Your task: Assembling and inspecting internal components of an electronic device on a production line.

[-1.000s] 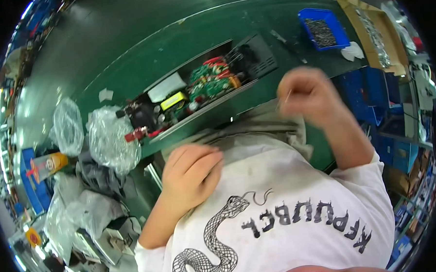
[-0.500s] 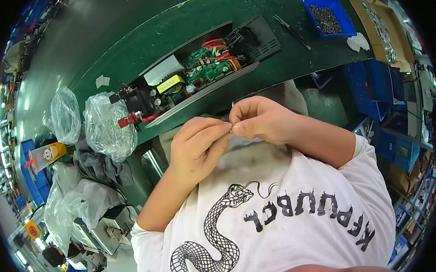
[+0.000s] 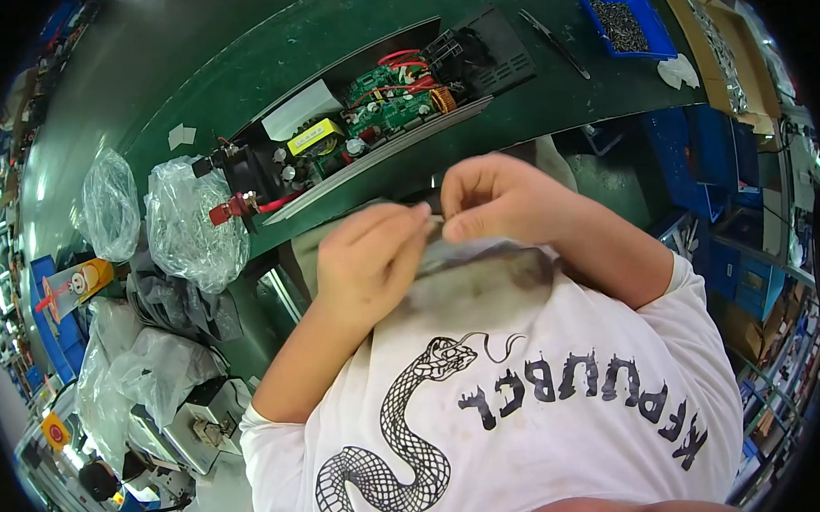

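Note:
In front of my torso, just off the near edge of the bench, my left hand (image 3: 366, 258) and my right hand (image 3: 508, 201) hold their fingertips close together. Both are closed in a pinch, slightly blurred. A tiny pale thing shows between the fingertips, too small to name. Beyond them on the green bench (image 3: 238, 90) lies an opened electronic unit in a dark metal case (image 3: 378, 161). Inside are green circuit boards (image 3: 390, 106), a yellow-wrapped component (image 3: 315, 137), red wires and a copper coil (image 3: 443, 100). A red terminal (image 3: 229, 209) sticks out at its left end. Neither hand touches the unit.
Tweezers (image 3: 554, 44) lie right of the unit. Further right are a blue tray (image 3: 641, 52) of small screws, crumpled white paper (image 3: 677, 72) and a cardboard box (image 3: 684, 24) of metal parts. Clear plastic bags (image 3: 198, 224) and a drink cup (image 3: 73, 291) sit on the left.
My fingertips have drawn slightly apart, and both hands have shifted up a little in the picture. The view has moved slightly; the unit stays where it lies.

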The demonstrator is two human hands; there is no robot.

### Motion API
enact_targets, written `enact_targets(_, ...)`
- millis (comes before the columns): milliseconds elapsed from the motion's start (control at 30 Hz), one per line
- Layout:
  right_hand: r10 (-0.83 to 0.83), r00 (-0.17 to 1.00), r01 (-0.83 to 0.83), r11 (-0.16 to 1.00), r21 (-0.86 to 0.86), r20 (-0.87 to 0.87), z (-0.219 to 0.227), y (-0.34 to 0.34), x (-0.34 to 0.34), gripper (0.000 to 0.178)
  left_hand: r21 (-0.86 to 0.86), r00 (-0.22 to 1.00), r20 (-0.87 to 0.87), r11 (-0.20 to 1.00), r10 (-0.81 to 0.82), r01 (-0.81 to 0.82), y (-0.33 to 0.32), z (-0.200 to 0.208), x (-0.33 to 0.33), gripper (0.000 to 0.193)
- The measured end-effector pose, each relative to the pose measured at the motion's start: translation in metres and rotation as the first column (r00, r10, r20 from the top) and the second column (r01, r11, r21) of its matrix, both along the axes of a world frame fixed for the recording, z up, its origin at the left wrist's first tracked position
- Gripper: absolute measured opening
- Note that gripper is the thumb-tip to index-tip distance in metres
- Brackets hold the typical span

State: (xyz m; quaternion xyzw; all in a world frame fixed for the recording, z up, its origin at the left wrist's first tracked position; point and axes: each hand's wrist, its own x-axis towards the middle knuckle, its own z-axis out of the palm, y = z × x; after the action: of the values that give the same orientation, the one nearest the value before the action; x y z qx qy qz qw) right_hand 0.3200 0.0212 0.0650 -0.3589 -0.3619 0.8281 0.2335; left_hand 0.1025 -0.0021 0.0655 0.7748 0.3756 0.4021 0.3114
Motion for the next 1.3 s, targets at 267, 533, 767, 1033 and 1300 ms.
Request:
enact_targets(267,-0.384,0.716,-0.172,0.712,0.681,0.583,-0.007,0.014,0.001,0.017,0.128,0.829,-0.432,0.934,0.355,-0.333,0.023,-0.029,0.009,0.012)
enact_targets(533,-0.379,0.716,-0.204,0.690,0.695,0.587,-0.010,0.014,0.002,0.018,0.329,0.787,-0.459,0.902,0.412,-0.280,0.029,-0.039,0.015,0.016)
enact_targets(767,-0.265,0.714,-0.139,0.853,0.503,0.648,-0.005,0.016,0.002,0.018,0.267,0.795,-0.460,0.916,0.395,-0.300,0.029,-0.033,0.018,0.018)
enact_targets(1033,-0.361,0.772,-0.051,0.785,0.617,0.523,-0.016,0.015,0.002,0.015,0.256,0.756,-0.531,0.923,0.382,-0.287,0.031,-0.033,0.020,0.016)
enact_targets(1300,-0.402,0.759,0.017,0.799,0.601,0.512,-0.010,0.015,0.002,0.013,0.339,0.699,-0.593,0.911,0.400,-0.234,0.031,-0.029,0.020,0.015)
